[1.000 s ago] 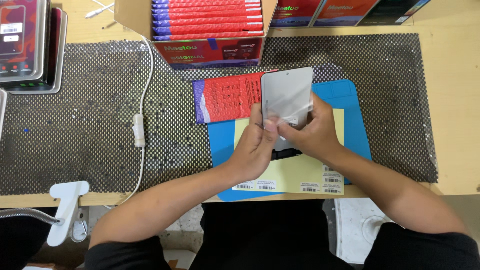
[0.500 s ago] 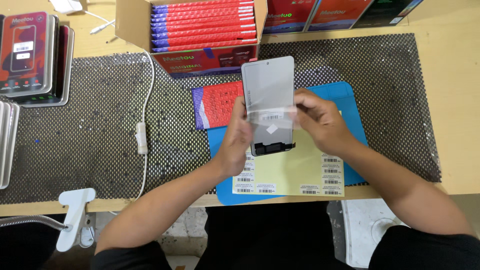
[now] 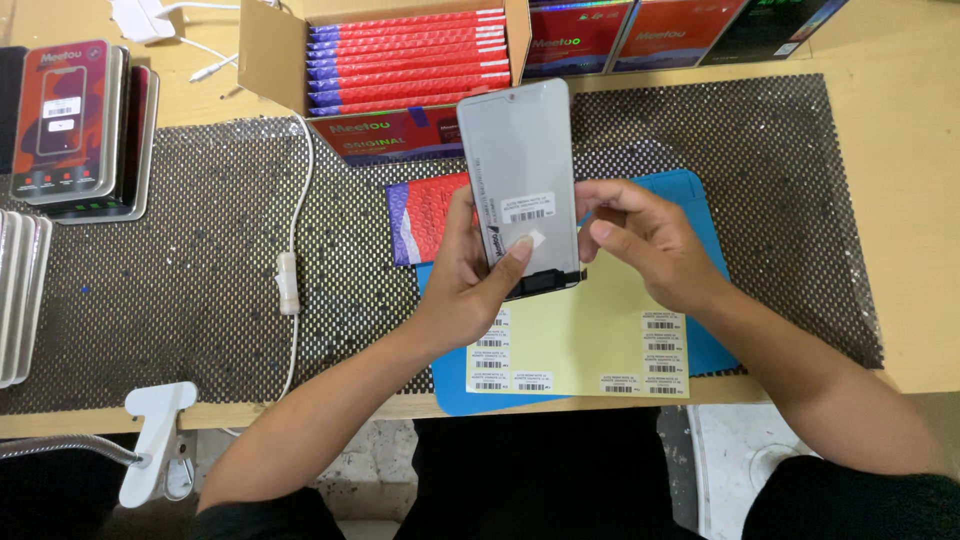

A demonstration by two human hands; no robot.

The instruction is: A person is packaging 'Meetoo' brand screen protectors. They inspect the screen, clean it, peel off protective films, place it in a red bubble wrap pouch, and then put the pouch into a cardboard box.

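My left hand point(image 3: 478, 278) holds a grey phone screen panel point(image 3: 520, 180) upright by its lower left edge, thumb pressed on a small white sticker near its bottom. A barcode label sits on the panel's middle. My right hand point(image 3: 645, 240) is beside the panel's right edge, fingers curled and touching or nearly touching it. Below the hands lies a yellow sheet point(image 3: 590, 340) with several barcode stickers, resting on a blue mat point(image 3: 705, 200). A red and blue bubble pouch point(image 3: 425, 215) lies flat behind my left hand.
An open cardboard box point(image 3: 270, 45) of red bubble pouches stands at the back. Boxed products point(image 3: 70, 125) are stacked at the left. A white cable with inline switch point(image 3: 288, 280) crosses the black mesh mat point(image 3: 160, 260). A white clamp point(image 3: 150, 440) grips the table's front edge.
The panel has been lifted higher and away from the yellow sheet. My right hand has slipped off its lower part to its right edge, while the left thumb now presses the small sticker.
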